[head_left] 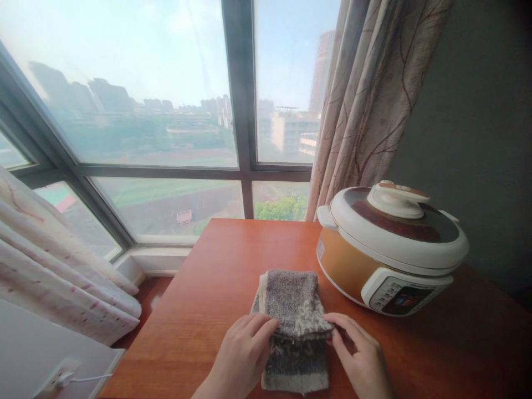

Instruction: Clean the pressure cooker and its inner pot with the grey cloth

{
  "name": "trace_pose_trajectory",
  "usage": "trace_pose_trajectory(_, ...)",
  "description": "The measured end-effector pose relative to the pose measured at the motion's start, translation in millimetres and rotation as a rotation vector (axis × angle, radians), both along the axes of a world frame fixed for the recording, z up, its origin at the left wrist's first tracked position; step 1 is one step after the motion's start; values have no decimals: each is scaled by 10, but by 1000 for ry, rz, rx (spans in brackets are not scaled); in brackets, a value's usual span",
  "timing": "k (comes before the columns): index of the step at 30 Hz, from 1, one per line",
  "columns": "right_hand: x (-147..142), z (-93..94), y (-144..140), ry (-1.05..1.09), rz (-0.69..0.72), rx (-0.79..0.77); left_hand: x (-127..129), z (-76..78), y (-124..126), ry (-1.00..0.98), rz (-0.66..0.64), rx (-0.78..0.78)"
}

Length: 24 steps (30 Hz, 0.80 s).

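A folded grey and cream towel (pixel 293 310) lies on the reddish wooden table (pixel 216 299), near its front edge. My left hand (pixel 243 354) pinches the left edge of the towel's upper fold. My right hand (pixel 359 354) pinches the right edge of the same fold. A lower layer of the towel shows between the two hands.
An orange and white electric pressure cooker (pixel 388 249) with its lid closed stands on the table just right of the towel. Behind are a large window (pixel 166 111) and a patterned curtain (pixel 374 94). A bed's bedding (pixel 58 277) and a wall socket (pixel 58 377) are at left.
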State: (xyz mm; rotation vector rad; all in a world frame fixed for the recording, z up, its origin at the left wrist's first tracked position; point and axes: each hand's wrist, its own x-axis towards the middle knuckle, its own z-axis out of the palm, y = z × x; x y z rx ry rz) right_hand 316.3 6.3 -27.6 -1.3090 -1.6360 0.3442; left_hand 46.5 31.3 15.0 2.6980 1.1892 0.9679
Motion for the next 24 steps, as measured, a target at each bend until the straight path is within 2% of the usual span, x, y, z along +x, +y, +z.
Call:
trace_pose_trajectory(3,-1,196,35,104,93,-58,-14,34,94,-163,60,11)
trace_pose_trajectory(7,2,529,193,-25,155,15,-8,172,244,-308,65,-26)
trace_pose_trajectory(10,10,723,377,-97,142,50,-14,301,376,-388,57,-52)
trace_pose_trajectory(13,7,849,575,-64,131,48,-43,399,539,-496,45,-135)
trace_pose_trajectory(16,-43,972,759,42,207,-26,-67,510,706,-683,35,-289)
trace_pose_trajectory(19,-131,1179,911,118,159,-45,-59,730,822,-867,-5,-407)
trace_pose_trajectory(24,-246,1743,976,237,44,102,-13,1330,833,-973,-92,-332)
